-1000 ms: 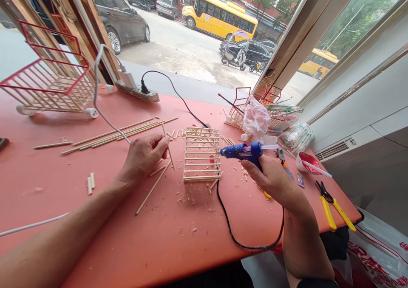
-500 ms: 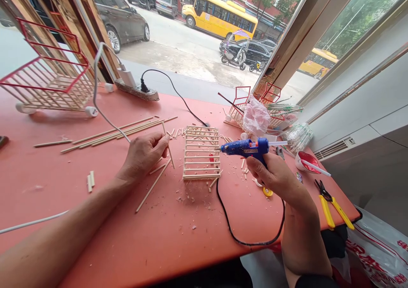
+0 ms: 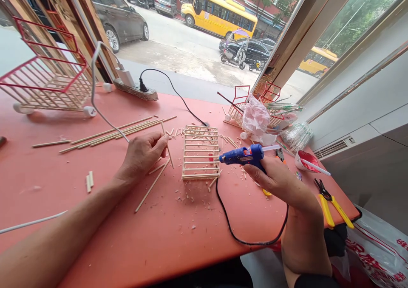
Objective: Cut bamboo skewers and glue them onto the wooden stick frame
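Between my hands stands a small slatted frame of thin wooden sticks (image 3: 200, 162) on the orange-red tabletop (image 3: 153, 245). My right hand (image 3: 277, 179) is wrapped round a blue hot glue gun (image 3: 244, 154); its nozzle points left and is at the right edge of the frame. A clear glue stick (image 3: 270, 148) juts from the gun's back end. Left of the frame, my left hand (image 3: 146, 154) pinches a short wooden stick (image 3: 168, 145) between thumb and fingers, apart from the frame. A loose stick (image 3: 152, 186) lies below that hand.
Long sticks (image 3: 117, 136) lie behind my left hand. A red-rimmed stick cart (image 3: 47, 84) stands at the far left, near a power strip (image 3: 137, 90). To the right are yellow-handled pliers (image 3: 331, 205), a red-lined cup (image 3: 306, 160) and a pink plastic bag (image 3: 256, 116). The gun's black cord (image 3: 236, 237) loops in front.
The glue gun and my right hand have shifted down toward me along the frame's right side, and the gun's back end has tilted. My left hand stays nearly still with its stick.
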Available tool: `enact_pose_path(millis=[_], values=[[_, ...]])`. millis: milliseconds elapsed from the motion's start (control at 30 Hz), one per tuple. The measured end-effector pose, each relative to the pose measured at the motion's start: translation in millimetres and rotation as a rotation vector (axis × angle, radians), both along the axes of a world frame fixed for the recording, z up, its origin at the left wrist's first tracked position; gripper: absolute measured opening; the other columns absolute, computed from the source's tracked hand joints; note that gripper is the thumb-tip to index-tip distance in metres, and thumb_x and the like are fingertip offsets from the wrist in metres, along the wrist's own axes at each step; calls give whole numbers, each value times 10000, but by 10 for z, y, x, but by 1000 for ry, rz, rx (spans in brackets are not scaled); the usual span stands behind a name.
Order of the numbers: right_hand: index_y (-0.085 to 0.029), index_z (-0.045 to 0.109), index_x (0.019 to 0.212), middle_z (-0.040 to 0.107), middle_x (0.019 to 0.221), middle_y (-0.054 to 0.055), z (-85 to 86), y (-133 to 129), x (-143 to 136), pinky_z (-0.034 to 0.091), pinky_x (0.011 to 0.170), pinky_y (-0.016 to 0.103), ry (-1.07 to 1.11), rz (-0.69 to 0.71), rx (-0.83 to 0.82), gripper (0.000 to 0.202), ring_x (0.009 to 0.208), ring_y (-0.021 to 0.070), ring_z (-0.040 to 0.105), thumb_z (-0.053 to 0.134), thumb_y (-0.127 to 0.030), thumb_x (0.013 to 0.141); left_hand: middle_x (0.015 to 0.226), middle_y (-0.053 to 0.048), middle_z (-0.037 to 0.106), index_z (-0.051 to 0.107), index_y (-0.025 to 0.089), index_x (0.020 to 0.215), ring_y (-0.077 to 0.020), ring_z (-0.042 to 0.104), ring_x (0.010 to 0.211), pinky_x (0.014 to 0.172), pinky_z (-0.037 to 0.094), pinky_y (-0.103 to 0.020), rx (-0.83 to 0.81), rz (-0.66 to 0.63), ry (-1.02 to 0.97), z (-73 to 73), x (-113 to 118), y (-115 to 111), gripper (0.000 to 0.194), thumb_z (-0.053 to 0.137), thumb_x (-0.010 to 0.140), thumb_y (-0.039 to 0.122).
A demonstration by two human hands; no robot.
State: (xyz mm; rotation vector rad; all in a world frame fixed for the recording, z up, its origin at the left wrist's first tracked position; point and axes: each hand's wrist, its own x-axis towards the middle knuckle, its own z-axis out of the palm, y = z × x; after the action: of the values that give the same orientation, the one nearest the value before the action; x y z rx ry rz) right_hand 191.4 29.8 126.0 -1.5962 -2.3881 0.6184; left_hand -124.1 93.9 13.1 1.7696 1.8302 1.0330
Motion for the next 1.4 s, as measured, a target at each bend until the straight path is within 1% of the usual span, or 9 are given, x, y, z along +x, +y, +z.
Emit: enact_pose_path(millis=[167, 433, 533, 667, 767, 867, 1000, 1233, 1400], values=[[-200, 575, 759, 501, 573, -8, 2, -10, -14, 342, 557, 290, -30, -23, 7, 500, 579, 167, 512, 408, -595, 1017, 458, 47, 463, 505, 228, 523, -134, 477, 491, 617, 367, -260, 10, -7, -13, -5, -4, 4, 432, 420, 873, 468], [-212, 667, 876, 494, 568, -13, -12, -8, -10, 382, 586, 304, -7, 21, 13, 446, 596, 183, 527, 417, -545, 1035, 468, 43, 468, 503, 226, 527, -137, 478, 501, 621, 368, -262, -9, -10, -7, 40, 3, -13, 431, 416, 872, 467], [-220, 646, 832, 489, 558, -16, -4, -13, -16, 366, 561, 301, -10, 10, 16, 450, 570, 177, 506, 417, -552, 1030, 470, 42, 469, 504, 226, 534, -141, 481, 511, 625, 368, -264, -7, -18, -11, 35, 1, -12, 434, 414, 880, 472], [-225, 565, 748, 465, 539, -20, 16, -17, -27, 346, 550, 296, -29, -20, 0, 448, 555, 172, 490, 415, -553, 1014, 465, 41, 468, 500, 225, 530, -142, 486, 513, 625, 366, -266, -9, -17, -9, 19, -2, -10, 429, 418, 880, 459], [-224, 549, 759, 483, 559, -16, 27, -22, -31, 340, 554, 295, -38, -44, -3, 431, 558, 171, 490, 422, -557, 1002, 466, 43, 471, 500, 222, 534, -138, 484, 515, 624, 362, -263, -10, -17, -18, 23, 0, -12, 423, 424, 884, 447], [-220, 578, 802, 494, 572, -11, 31, -26, -30, 344, 557, 296, -47, -55, -4, 415, 563, 177, 488, 434, -557, 998, 471, 43, 483, 499, 218, 534, -133, 484, 519, 627, 361, -259, -6, -14, -19, 37, 1, -17, 421, 427, 886, 437], [-223, 595, 783, 474, 563, -8, 33, -23, -31, 361, 576, 300, -35, -15, -10, 427, 580, 183, 492, 423, -543, 1008, 475, 43, 489, 498, 217, 536, -131, 491, 531, 613, 357, -252, -15, -20, -28, 37, 2, -21, 414, 435, 889, 423], [-220, 557, 736, 468, 537, -25, 16, -21, -33, 331, 538, 286, -40, 6, 16, 468, 519, 151, 448, 417, -573, 1010, 466, 46, 486, 499, 221, 548, -138, 502, 549, 598, 352, -248, -27, -11, -35, 19, -1, -18, 405, 440, 899, 414], [-219, 490, 690, 472, 532, -21, 3, -8, -38, 318, 527, 281, -62, -33, 14, 481, 515, 143, 452, 414, -582, 997, 475, 45, 492, 504, 220, 540, -136, 499, 542, 606, 357, -252, -17, -6, -24, 36, 4, -20, 420, 434, 900, 424]])
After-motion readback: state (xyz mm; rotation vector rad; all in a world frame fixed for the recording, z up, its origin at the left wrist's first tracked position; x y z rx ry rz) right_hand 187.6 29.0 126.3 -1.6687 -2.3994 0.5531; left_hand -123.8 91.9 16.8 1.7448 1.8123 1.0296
